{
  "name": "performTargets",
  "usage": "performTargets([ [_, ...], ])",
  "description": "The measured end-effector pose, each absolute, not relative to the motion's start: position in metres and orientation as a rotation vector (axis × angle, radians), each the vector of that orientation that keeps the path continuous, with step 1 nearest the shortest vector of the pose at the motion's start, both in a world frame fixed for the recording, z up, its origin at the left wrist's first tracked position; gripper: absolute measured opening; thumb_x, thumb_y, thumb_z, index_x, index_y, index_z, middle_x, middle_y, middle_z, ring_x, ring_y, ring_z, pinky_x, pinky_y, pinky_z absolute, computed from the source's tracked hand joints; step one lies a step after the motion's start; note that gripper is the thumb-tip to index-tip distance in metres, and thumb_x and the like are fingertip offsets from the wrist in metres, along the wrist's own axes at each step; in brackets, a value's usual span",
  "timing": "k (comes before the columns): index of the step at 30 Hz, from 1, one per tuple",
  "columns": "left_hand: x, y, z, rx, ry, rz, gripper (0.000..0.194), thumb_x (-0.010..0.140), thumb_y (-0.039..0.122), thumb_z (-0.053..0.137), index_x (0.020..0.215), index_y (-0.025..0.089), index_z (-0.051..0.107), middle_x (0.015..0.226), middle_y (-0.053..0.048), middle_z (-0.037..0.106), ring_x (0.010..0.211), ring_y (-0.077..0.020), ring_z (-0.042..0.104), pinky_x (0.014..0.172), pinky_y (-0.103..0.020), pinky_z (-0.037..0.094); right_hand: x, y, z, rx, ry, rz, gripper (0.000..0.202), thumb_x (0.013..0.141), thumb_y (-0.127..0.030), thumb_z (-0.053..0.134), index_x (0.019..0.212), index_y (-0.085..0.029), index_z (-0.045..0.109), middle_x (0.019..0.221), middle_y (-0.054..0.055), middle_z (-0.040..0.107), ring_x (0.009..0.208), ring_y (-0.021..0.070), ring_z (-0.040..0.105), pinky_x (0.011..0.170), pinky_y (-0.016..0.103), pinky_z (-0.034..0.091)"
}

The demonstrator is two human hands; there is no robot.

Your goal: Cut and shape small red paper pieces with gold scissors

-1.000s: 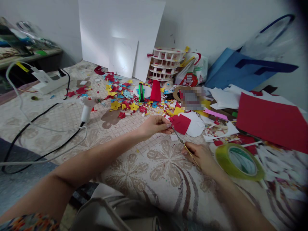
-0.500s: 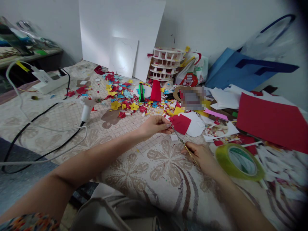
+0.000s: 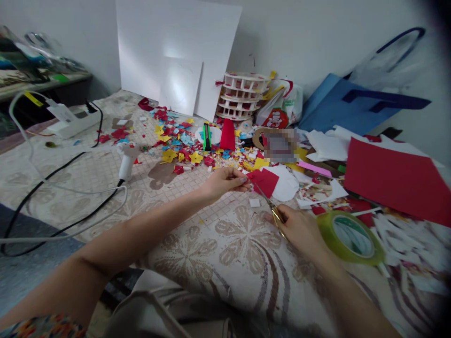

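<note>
Across the cloth-covered bench (image 3: pixel 229 263), coloured paper scraps (image 3: pixel 176 136) were strewn. Gold-handled metal scissors (image 3: pixel 276 218) were held in the right hand (image 3: pixel 299 229), blades pointed toward a flat red paper piece (image 3: pixel 268 181). Near its edge, the left hand (image 3: pixel 223 183) was narrowed to a pinch, contents impossible to tell. A round white disc (image 3: pixel 287 184) was overlapped by the red piece.

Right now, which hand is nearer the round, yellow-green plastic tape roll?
Right: the right hand is just left of the tape roll; the left hand is farther left.

Shiny metal scissors (image 3: pixel 278 219), matt red paper (image 3: pixel 394 180), glossy clear tape roll (image 3: pixel 329 234), woven-looking tablecloth (image 3: pixel 197 253)
</note>
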State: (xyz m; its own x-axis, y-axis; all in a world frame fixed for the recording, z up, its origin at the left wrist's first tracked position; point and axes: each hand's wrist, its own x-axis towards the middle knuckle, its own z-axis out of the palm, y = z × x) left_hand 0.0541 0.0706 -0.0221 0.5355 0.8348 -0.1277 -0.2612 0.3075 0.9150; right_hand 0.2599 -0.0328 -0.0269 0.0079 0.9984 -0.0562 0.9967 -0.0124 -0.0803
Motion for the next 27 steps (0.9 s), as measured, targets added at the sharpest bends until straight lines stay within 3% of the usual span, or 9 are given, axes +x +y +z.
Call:
performTargets([
  [8, 0.054, 0.069, -0.026, 1.017, 0.684, 0.749, 0.013, 0.071, 0.013, 0.067, 0.077, 0.009, 0.056, 0.067, -0.004, 0.067, 0.061, -0.0093, 0.064, 0.066, -0.024, 0.052, 0.269, -0.035, -0.022, -2.4, -2.091, -0.158, 0.03, 0.084, -0.042, 0.045, 0.096, -0.017, 0.055, 0.081, 0.01, 0.067, 0.065, 0.0233, 0.061, 0.051, 0.028, 0.028],
  [14, 0.055, 0.065, -0.022, 0.962, 0.658, 0.704, 0.01, 0.071, 0.01, 0.066, 0.077, 0.008, 0.058, 0.068, -0.004, 0.066, 0.063, -0.0089, 0.064, 0.07, -0.024, 0.051, 0.277, -0.039, -0.021, -2.245, -2.072, -0.157, 0.029, 0.087, -0.038, 0.041, 0.093, -0.017, 0.059, 0.085, 0.011, 0.065, 0.075, 0.0243, 0.061, 0.06, 0.031, 0.037],
  [17, 0.054, 0.062, -0.018, 0.938, 0.636, 0.68, 0.01, 0.072, 0.009, 0.066, 0.079, 0.007, 0.059, 0.069, -0.005, 0.067, 0.065, -0.0095, 0.065, 0.071, -0.024, 0.051, 0.275, -0.039, -0.014, -2.104, -1.971, -0.202, 0.026, 0.086, -0.035, 0.045, 0.095, -0.017, 0.06, 0.097, 0.012, 0.062, 0.087, 0.0265, 0.059, 0.068, 0.034, 0.041],
  [20, 0.054, 0.059, -0.018, 0.952, 0.611, 0.665, 0.013, 0.072, 0.01, 0.066, 0.081, 0.007, 0.058, 0.069, -0.005, 0.067, 0.065, -0.0097, 0.065, 0.07, -0.023, 0.051, 0.264, -0.032, -0.007, -1.878, -1.827, 0.135, 0.024, 0.086, -0.036, 0.047, 0.097, -0.02, 0.061, 0.093, 0.008, 0.064, 0.082, 0.0214, 0.06, 0.066, 0.031, 0.043],
  [24, 0.055, 0.058, -0.018, 1.041, 0.593, 0.705, 0.012, 0.072, 0.01, 0.065, 0.081, 0.007, 0.057, 0.068, -0.004, 0.066, 0.065, -0.0105, 0.065, 0.067, -0.023, 0.052, 0.242, -0.013, -0.006, -1.56, -1.657, 0.885, 0.028, 0.083, -0.043, 0.05, 0.096, -0.02, 0.058, 0.078, 0.004, 0.064, 0.064, 0.0157, 0.06, 0.046, 0.024, 0.04],
  [27, 0.056, 0.057, -0.019, 1.128, 0.617, 0.764, 0.013, 0.072, 0.01, 0.064, 0.082, 0.008, 0.056, 0.067, -0.002, 0.063, 0.064, -0.0101, 0.064, 0.066, -0.024, 0.052, 0.229, -0.001, -0.01, -1.417, -1.519, 1.077, 0.028, 0.079, -0.045, 0.056, 0.091, -0.019, 0.056, 0.076, 0.003, 0.06, 0.06, 0.0141, 0.059, 0.038, 0.02, 0.036],
])
